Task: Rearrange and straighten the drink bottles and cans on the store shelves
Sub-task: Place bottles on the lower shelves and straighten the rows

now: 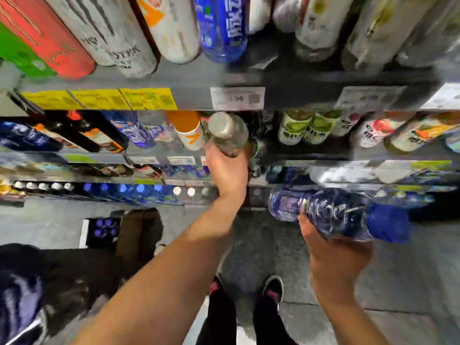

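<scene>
Grey metal shelving (199, 78) with price tags (237, 97), over a seemingly grey concrete floor (410, 282)

Dark blue bottle (331, 215), clear grey-capped bottle (227, 134), yellow price tags (99, 98).

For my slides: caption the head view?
Left hand grips a clear bottle at the shelf; right hand holds a blue bottle.

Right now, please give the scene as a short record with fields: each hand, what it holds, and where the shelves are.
left hand: grips a clear bottle at the second shelf, next to an orange-capped bottle
right hand: holds a blue bottle lying sideways, off the shelves
top shelf: cans and bottles, price tags on its edge
floor: person's shoes visible below
</scene>
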A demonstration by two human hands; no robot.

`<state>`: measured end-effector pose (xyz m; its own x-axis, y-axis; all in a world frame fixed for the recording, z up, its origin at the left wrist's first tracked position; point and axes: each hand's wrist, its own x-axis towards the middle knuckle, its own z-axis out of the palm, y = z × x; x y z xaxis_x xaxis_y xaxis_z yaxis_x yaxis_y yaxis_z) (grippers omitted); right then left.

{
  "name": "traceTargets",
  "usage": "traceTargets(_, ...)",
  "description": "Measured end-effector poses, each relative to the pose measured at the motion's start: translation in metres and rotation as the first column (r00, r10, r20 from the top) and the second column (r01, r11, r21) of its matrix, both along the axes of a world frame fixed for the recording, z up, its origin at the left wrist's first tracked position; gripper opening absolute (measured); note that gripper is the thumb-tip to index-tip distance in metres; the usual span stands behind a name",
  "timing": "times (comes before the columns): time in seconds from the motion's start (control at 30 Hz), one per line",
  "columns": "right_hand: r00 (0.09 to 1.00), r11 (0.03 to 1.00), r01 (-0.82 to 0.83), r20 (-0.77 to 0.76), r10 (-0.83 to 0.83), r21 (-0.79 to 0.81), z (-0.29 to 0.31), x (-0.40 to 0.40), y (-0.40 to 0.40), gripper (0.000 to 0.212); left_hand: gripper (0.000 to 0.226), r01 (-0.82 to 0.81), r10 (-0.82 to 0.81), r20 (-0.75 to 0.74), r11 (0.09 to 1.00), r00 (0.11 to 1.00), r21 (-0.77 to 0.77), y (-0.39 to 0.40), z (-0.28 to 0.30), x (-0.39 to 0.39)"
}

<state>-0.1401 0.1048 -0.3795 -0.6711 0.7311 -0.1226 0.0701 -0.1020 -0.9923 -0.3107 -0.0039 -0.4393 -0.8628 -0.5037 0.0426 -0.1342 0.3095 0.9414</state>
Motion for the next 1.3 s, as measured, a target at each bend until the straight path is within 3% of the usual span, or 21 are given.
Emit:
traceTargets(0.07,1.0,0.999,-0.006,-0.019,0.005,-0.053,-0.003,0.004,0.005,0.023,0.036,-0.005,0.004,-0.018,1.0,1.0,-0.022,0.01,0.004,-0.007)
traceTargets(0.13,1.0,0.998,-0.026,0.011,0.027,-0.061,-0.009,0.004,0.009,0.028,0.025,-0.017,0.011,-0.053,0.992,0.999,-0.121,0.017,0.002,-0.012)
traceTargets(0.23,0.998,0.996,-0.052,0.044,0.055,-0.066,-0.012,0.006,0.016,0.047,0.049,-0.049,0.044,-0.061,0.995,0.997,-0.089,0.02,-0.01,-0.018)
traceTargets(0.37,0.983,0.992,-0.117,0.145,0.108,0.055,-0.017,0.015,0.023,0.037,0.072,-0.002,0.002,0.0,0.999,1.0,-0.046,0.022,-0.002,-0.027)
traceTargets(0.47,0.981,0.985,-0.151,0.133,0.14,0.078,-0.011,0.011,0.021,0.041,0.08,-0.006,0.008,0.026,0.997,1.0,-0.081,0.028,0.003,-0.033)
traceTargets(0.53,0.978,0.98,-0.182,0.114,0.172,0.085,-0.01,0.009,0.018,0.051,0.081,-0.009,0.01,0.032,0.999,0.999,-0.054,0.03,0.003,-0.034)
traceTargets(0.63,0.974,0.976,-0.197,0.136,0.184,0.092,-0.017,0.009,0.015,0.032,0.071,0.001,0.0,0.074,1.0,0.997,-0.008,0.028,-0.006,-0.044)
traceTargets(0.87,0.97,0.977,-0.195,0.167,0.179,0.084,-0.015,0.011,0.001,0.033,0.05,-0.061,0.05,-0.079,0.989,0.996,-0.134,0.028,-0.017,-0.047)
traceTargets(1.0,0.977,0.982,-0.177,0.131,0.167,0.072,-0.011,0.011,-0.01,0.043,0.07,-0.049,0.045,-0.099,0.998,0.994,-0.047,0.011,-0.013,-0.033)
traceTargets(1.1,0.972,0.98,-0.188,0.158,0.175,0.066,-0.016,0.009,-0.018,0.055,0.062,-0.136,0.134,-0.11,0.991,0.985,-0.015,-0.02,-0.022,-0.021)
traceTargets(1.2,0.965,0.98,-0.191,0.192,0.178,0.05,-0.021,0.003,-0.029,0.052,0.064,-0.209,0.21,-0.097,0.978,0.973,0.016,-0.054,-0.034,-0.024)
traceTargets(1.3,0.951,0.972,-0.232,0.217,0.221,0.028,-0.027,-0.002,-0.041,0.035,0.074,-0.195,0.195,-0.069,0.981,0.978,0.013,-0.072,-0.046,-0.035)
